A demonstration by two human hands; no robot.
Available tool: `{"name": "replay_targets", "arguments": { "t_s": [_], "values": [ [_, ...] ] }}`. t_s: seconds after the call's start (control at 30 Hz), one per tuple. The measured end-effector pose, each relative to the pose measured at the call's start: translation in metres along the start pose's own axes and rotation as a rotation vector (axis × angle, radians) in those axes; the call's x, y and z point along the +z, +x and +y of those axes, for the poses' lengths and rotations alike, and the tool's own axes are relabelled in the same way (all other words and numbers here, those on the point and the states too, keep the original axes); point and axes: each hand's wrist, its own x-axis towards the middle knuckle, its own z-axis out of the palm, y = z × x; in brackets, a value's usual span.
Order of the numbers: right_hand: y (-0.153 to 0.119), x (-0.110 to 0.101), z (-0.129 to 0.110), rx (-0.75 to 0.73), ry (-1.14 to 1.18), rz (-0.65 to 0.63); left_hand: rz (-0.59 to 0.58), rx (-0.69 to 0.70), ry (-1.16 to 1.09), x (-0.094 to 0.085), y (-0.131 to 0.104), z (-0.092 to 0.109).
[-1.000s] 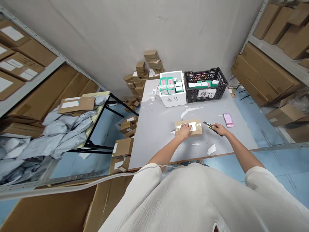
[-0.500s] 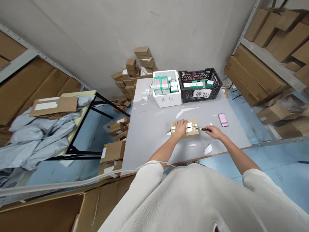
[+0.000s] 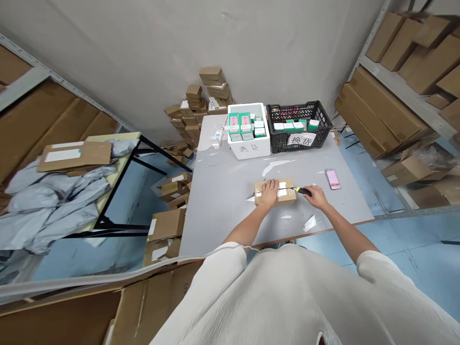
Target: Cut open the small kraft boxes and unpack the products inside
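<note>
A small brown cardboard box (image 3: 286, 197) with white labels lies on the grey table (image 3: 223, 206). Across its left part rests my left hand (image 3: 269, 192), fingers laid flat over the top. My right hand (image 3: 316, 197) is closed round the black and yellow handle of a utility knife (image 3: 304, 191). The knife points left, its tip at the right edge of the box near the middle seam. Whether the blade is inside the cardboard I cannot tell.
Behind the box stand a white bin (image 3: 249, 149) and a black crate (image 3: 302, 140), both holding green and white boxes. A pink-screened phone (image 3: 332, 178) lies at right, and a paper scrap (image 3: 309, 223) near the front edge. Stacked cartons (image 3: 167, 224) flank the table's left side.
My right hand has shifted slightly left, and the knife handle now slants more steeply, with its tip at the box's right edge. My left hand stays on the box.
</note>
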Motion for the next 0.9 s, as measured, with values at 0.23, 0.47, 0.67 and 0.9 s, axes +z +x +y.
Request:
{"name": "replay_targets", "arguments": {
  "t_s": [0.23,0.47,0.67,0.9],
  "values": [
    [0.006,-0.007,0.036,0.148,0.077,0.088,-0.017,0.018,-0.048,0.002,0.0,-0.004],
    [0.032,0.006,0.044,0.134,0.135,0.054,-0.017,-0.006,-0.137,0.0,-0.006,-0.007],
    [0.081,0.021,-0.009,-0.02,0.213,-0.043,-0.037,-0.049,-0.121,0.003,-0.043,-0.026],
    [0.104,0.025,-0.069,-0.096,0.191,-0.177,-0.042,-0.028,-0.107,-0.002,-0.067,-0.042]
  ]
}}
